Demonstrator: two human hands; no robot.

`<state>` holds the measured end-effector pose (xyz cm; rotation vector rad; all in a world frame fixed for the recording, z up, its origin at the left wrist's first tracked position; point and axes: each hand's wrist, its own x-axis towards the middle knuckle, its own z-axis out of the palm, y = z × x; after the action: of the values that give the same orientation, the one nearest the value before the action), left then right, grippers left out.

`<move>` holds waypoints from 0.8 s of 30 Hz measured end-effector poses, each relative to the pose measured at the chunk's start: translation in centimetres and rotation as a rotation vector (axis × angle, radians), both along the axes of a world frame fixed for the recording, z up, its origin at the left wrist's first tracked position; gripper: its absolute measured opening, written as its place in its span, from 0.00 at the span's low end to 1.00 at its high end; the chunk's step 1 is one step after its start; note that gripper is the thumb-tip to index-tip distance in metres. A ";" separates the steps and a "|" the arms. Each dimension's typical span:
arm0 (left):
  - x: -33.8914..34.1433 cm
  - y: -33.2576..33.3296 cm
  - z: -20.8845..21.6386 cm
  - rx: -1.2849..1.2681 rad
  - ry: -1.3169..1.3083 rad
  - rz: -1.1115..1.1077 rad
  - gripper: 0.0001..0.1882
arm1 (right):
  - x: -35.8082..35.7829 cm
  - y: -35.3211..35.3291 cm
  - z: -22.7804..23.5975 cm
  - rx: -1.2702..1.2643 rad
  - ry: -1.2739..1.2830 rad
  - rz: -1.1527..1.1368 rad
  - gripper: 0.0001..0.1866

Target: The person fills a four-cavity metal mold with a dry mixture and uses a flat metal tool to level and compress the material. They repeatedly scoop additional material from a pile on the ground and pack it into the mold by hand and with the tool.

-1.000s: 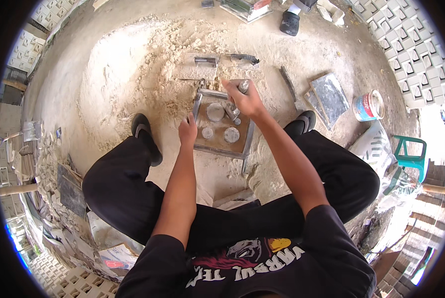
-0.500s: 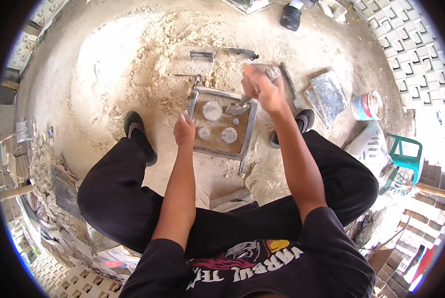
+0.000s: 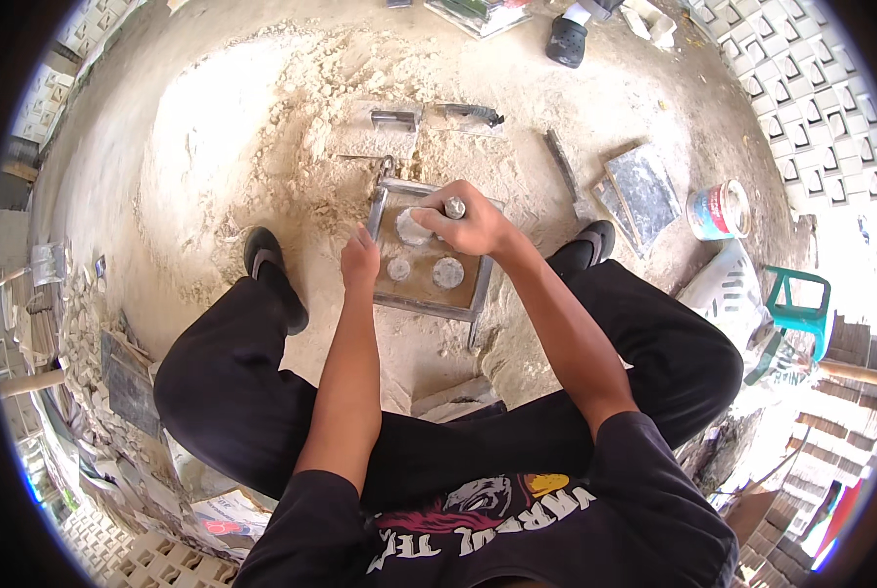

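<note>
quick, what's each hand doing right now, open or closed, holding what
Left hand: at the left edge of the frame; its grip cannot be told.
Right hand: closed, holding a tool handle.

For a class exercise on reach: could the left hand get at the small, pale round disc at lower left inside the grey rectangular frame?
Probably yes: the left hand is at the frame, near the disc; only the frame's edge appears between, and the right hand seems clear.

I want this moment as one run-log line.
left hand: at rectangular frame, left side | right hand: closed around tool handle | pale discs: inside frame
</note>
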<state>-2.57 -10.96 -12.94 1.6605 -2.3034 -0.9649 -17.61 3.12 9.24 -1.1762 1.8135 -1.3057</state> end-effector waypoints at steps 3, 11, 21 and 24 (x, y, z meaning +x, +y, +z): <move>-0.4 -0.2 0.3 0.025 0.038 -0.030 0.38 | -0.2 0.7 1.0 0.092 -0.095 -0.068 0.10; 0.4 -0.7 -1.3 0.111 0.049 -0.028 0.41 | -1.6 3.8 -2.8 -0.127 -0.170 -0.132 0.15; 0.5 -0.9 -0.7 0.193 0.064 0.018 0.42 | -4.0 5.5 -4.9 -0.046 -0.332 -0.052 0.09; 0.2 -1.1 -0.7 0.194 0.055 0.000 0.41 | -2.0 5.0 -3.9 -0.060 -0.249 -0.235 0.13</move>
<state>-2.40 -12.03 -13.68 1.6790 -2.2367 -1.2535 -19.62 8.09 5.38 -0.8058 1.7766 -1.5728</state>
